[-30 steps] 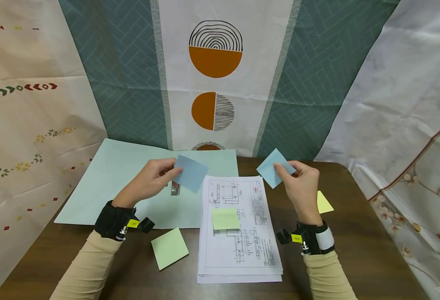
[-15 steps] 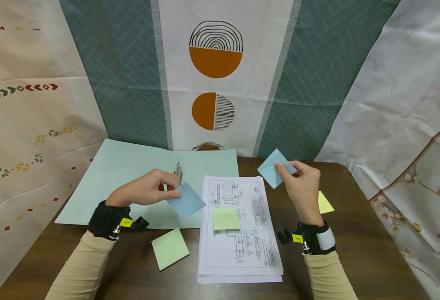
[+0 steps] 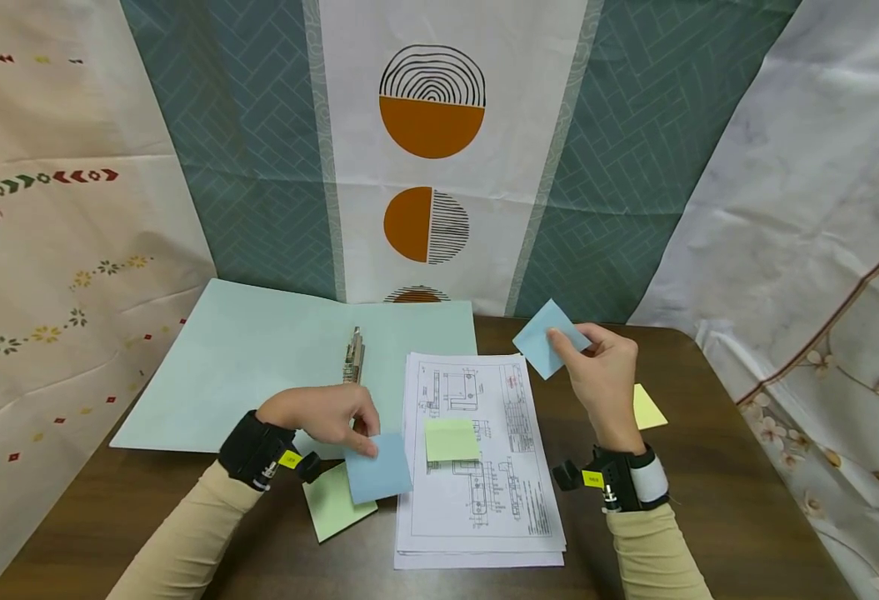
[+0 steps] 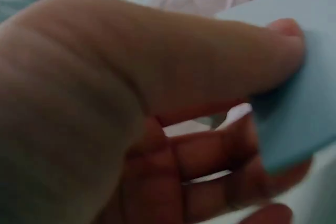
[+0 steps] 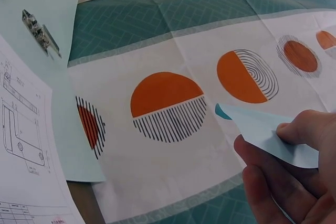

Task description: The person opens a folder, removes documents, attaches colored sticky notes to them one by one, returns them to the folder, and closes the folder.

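Note:
My left hand (image 3: pixel 327 417) pinches a blue sticky note pad (image 3: pixel 381 471) between thumb and fingers. The pad hangs over part of a pale green sticky note pad (image 3: pixel 327 508) on the table. In the left wrist view the thumb presses on the blue pad's face (image 4: pixel 315 77). My right hand (image 3: pixel 607 375) holds a single blue sticky note (image 3: pixel 538 340) by one side, raised above the table. The note's far corner curls in the right wrist view. Between the hands lies a stack of printed drawings (image 3: pixel 484 512), with a pale green sticky note (image 3: pixel 451 440) on the top sheet.
An open pale blue-green folder (image 3: pixel 244 358) with a metal clip (image 3: pixel 353 354) lies behind my left hand, partly under the stack. A yellow sticky note (image 3: pixel 649 408) is on the brown table (image 3: pixel 724 500), partly behind my right wrist. Patterned cloths (image 3: pixel 439 175) hang around the table.
My left hand has carried the blue pad down and nearer to me, from above the folder to over the green pad, uncovering the folder's clip. My right hand stays almost still.

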`<state>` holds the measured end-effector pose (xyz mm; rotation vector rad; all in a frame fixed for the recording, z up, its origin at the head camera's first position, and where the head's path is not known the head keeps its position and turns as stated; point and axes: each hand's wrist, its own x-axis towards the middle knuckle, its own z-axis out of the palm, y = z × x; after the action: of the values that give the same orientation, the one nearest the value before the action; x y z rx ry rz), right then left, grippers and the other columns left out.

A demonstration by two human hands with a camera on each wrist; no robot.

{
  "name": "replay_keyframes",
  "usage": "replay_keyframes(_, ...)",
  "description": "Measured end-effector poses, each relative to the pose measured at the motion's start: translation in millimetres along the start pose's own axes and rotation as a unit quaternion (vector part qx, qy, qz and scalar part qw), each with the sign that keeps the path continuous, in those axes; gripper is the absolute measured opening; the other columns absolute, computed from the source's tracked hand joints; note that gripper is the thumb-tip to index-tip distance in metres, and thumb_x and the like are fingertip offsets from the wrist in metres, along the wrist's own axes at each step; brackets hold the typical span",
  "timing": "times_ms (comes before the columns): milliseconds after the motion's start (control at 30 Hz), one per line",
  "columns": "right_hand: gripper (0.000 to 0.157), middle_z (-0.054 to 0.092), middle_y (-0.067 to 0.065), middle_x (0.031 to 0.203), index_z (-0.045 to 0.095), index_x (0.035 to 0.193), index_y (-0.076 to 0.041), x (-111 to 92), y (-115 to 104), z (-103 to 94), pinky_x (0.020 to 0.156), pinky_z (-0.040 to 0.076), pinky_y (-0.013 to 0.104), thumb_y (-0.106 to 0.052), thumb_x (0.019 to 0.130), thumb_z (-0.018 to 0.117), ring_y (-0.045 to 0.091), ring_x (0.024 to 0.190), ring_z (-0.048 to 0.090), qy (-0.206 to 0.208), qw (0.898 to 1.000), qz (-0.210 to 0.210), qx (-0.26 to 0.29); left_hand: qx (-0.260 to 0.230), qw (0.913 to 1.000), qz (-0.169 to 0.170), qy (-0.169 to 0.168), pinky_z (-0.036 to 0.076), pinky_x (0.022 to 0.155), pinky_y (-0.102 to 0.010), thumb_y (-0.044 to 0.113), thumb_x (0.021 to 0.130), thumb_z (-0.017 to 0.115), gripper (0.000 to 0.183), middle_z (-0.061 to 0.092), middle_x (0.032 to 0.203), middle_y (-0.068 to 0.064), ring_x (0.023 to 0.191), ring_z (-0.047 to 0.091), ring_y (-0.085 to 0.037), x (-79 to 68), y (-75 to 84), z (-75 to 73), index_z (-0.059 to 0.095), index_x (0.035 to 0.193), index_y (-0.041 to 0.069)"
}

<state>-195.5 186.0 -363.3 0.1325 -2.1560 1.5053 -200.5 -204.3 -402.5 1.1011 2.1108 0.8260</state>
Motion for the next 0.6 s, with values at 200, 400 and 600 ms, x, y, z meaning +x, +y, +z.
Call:
replay_keyframes(200, 0.017, 0.070, -0.021, 0.076, 0.085, 0.104, 0.007, 1, -1, -1.1, 0.049, 0.033, 0.024, -0.008, 0.097, 0.088, 0.008, 0.052, 0.046, 0.005, 1.000, 0.000, -0.002, -0.011, 0.9955, -0.063, -0.070, 0.030, 0.059, -0.017, 0.012, 0.099, 0.086, 0.032, 0.048, 0.061, 0.016, 0.057, 0.037, 0.002, 11.3, -2.1, 12.0, 0.077, 0.072, 0.000)
replay_keyframes(400, 0.018, 0.073, -0.010, 0.078, 0.086, 0.104, 0.007, 1, -2, -0.4, 0.049, 0.033, 0.024, -0.010, 0.097, 0.088, 0.008, 0.052, 0.047, 0.004, 1.000, 0.000, -0.003, 0.033, 0.9912, -0.114, -0.058, 0.030, 0.058, -0.017, 0.013, 0.091, 0.094, 0.031, 0.048, 0.058, 0.016, 0.058, 0.038, 0.001, 15.9, -0.5, 19.5, 0.077, 0.068, 0.002)
replay_keyframes(600, 0.018, 0.074, -0.012, 0.079, 0.086, 0.105, 0.006, -1, -1, 0.0, 0.048, 0.032, 0.024, -0.011, 0.098, 0.088, 0.010, 0.051, 0.045, 0.001, 1.000, 0.001, -0.003, 0.067, 0.9831, -0.170, -0.012, 0.038, 0.060, -0.019, 0.013, 0.083, 0.101, 0.029, 0.059, 0.061, 0.015, 0.063, 0.049, -0.002, 19.9, 6.4, 28.1, 0.077, 0.066, 0.012)
